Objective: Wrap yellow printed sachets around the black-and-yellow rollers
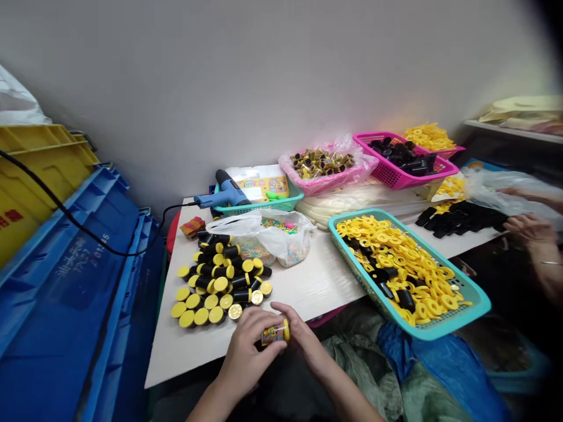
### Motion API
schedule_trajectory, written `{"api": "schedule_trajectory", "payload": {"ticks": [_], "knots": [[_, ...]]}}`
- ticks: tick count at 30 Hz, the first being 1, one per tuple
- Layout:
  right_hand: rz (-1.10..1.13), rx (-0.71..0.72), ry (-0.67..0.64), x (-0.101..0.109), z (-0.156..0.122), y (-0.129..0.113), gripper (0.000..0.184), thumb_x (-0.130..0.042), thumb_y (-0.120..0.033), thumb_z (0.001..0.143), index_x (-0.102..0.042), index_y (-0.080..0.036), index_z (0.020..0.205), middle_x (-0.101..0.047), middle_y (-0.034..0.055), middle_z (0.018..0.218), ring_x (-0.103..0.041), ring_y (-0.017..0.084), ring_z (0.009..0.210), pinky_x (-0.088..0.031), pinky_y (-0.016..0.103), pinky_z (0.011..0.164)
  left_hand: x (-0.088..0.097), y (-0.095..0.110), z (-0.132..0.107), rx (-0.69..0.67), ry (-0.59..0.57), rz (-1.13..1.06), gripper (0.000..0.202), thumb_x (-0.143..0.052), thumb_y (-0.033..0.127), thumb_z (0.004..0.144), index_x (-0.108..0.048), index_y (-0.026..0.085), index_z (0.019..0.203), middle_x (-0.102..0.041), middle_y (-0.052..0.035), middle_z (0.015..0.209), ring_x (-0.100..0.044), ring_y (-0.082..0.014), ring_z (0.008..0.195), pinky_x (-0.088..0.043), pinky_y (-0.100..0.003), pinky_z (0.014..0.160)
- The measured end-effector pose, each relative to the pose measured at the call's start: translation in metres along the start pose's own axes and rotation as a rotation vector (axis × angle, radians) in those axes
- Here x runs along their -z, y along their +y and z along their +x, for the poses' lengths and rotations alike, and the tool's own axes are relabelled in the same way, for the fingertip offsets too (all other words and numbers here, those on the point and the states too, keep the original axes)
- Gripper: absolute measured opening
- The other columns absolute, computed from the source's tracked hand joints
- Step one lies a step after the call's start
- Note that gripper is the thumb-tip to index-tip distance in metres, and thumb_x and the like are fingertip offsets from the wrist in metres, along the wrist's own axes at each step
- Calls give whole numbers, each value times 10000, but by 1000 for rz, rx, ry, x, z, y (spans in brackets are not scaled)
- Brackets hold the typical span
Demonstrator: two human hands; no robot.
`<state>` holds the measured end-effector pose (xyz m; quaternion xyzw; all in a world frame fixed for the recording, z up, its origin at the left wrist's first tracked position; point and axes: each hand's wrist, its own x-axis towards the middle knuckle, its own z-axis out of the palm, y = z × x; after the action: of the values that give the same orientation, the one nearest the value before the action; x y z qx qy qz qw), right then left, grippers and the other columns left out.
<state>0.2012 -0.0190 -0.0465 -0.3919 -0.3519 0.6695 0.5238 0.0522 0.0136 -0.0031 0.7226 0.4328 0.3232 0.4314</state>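
My left hand (251, 341) is closed around a small printed canister (273, 334) with a yellow cap, held on its side above the table's front edge. My right hand (303, 339) is beside the capped end, its fingers stretched out and its palm facing the cap. Whether it touches the cap I cannot tell. Just beyond my hands, many black canisters with yellow caps (215, 300) stand and lie in a loose cluster on the white table (321, 287). A thin plastic bag (288, 243) of small colourful beads lies behind them.
A teal basket (472, 299) of yellow rings and black tubes overhangs the table's front edge at right. A blue heat gun (226, 192) rests on another basket. Pink baskets (396, 179) line the back. Blue crates (74, 281) stand left. Another person's hands (530, 228) are at far right.
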Motion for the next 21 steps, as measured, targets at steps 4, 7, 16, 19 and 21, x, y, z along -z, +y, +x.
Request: {"api": "schedule_trajectory", "payload": {"ticks": [4, 7, 16, 19, 21], "knots": [[-440, 54, 236, 35, 13, -18, 420, -624, -525, 756, -615, -175, 988, -618, 28, 759, -570, 170, 666, -461, 318, 669, 2, -14, 16, -221, 25, 383, 502, -688, 283, 710, -596, 280, 1203, -588, -98, 1173, -500, -293, 1100, -420, -441, 940], [-814, 189, 544, 57, 19, -45, 469, -572, -498, 793, -581, -175, 1134, -647, 103, 1003, -590, 255, 929, -446, 412, 840, 15, -24, 30, -229, 112, 684, 337, -554, 288, 820, -638, 245, 1143, -604, -118, 1119, -508, -303, 1043, -410, -472, 905], [-1730, -167, 708, 149, 11, -172, 328, -390, -305, 901, -682, -205, 1012, -672, 109, 986, -607, 253, 927, -433, 327, 759, 32, -43, 37, -63, 142, 1067, 301, -472, 266, 861, -674, 266, 1084, -548, -119, 1161, -466, -304, 1040, -406, -450, 817], [-1798, -241, 606, 178, 32, -183, 252, -530, -298, 827, -707, -190, 971, -652, 128, 991, -592, 263, 955, -420, 308, 762, 33, -49, 37, -105, 171, 1026, 299, -473, 306, 857, -685, 273, 1066, -560, -117, 1147, -479, -306, 1018, -406, -442, 797], [-1830, -239, 560, 187, 44, -179, 269, -579, -316, 799, -701, -190, 1003, -622, 140, 1063, -559, 274, 1025, -406, 306, 800, 35, -53, 35, -158, 213, 984, 298, -476, 341, 854, -691, 277, 1049, -567, -117, 1143, -489, -307, 1005, -408, -431, 775]]}}
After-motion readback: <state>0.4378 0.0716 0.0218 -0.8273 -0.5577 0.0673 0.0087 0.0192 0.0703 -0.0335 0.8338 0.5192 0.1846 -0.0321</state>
